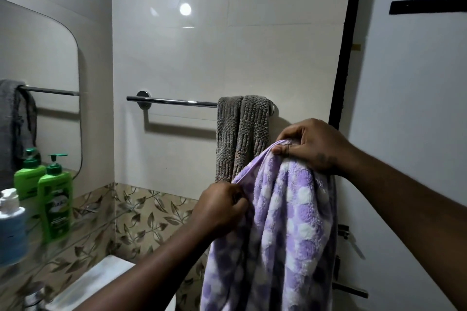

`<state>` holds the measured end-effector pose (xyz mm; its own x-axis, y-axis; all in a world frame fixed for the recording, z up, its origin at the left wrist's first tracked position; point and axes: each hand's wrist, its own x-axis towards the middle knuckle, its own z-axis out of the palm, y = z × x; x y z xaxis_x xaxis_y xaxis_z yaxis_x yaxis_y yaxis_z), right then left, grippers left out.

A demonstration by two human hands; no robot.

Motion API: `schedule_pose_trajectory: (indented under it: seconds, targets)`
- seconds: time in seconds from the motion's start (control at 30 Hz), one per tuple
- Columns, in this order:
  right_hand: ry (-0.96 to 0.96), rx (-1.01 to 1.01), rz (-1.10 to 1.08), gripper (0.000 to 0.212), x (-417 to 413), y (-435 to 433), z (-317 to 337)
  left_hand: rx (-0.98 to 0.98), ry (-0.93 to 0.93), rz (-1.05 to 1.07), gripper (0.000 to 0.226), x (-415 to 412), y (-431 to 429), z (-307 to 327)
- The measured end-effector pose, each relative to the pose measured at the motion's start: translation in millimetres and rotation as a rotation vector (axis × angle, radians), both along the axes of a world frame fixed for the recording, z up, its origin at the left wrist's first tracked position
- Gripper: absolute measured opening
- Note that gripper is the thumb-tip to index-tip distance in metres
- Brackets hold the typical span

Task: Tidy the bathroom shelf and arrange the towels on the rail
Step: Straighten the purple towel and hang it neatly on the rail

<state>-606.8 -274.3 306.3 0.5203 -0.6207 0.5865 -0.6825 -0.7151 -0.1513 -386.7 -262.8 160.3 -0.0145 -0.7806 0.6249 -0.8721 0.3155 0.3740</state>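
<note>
A purple towel with white spots (285,230) hangs in front of me, held up by both hands below the rail. My right hand (313,146) pinches its upper edge near the door frame. My left hand (219,207) grips the same edge lower and to the left. A chrome towel rail (174,101) runs along the white wall. A grey ribbed towel (242,134) is draped over the rail's right end, bunched narrow. The rail's left part is bare. The glass shelf (83,231) at the left carries bottles.
A green pump bottle (55,199) and a blurred blue-and-white bottle (11,232) stand on the shelf under the mirror (38,63). A white basin (101,278) is below. A dark hook bar (427,6) hangs on the door at the right.
</note>
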Motion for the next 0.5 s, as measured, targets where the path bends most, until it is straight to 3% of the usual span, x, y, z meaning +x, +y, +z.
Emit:
schedule_pose_trajectory:
  seconds: [0.2,0.33,0.5]
  targets:
    - [-0.100,-0.021,0.043,0.018,-11,-7,5,0.003,-0.178,0.351,0.049,18,-12,-17]
    - [-0.223,0.012,0.058,0.013,-25,-15,10,0.039,-0.315,0.303,0.017,36,-15,-8]
    - [-0.310,0.029,0.019,0.013,-39,-24,10,0.103,-0.463,0.339,0.034,47,-17,3]
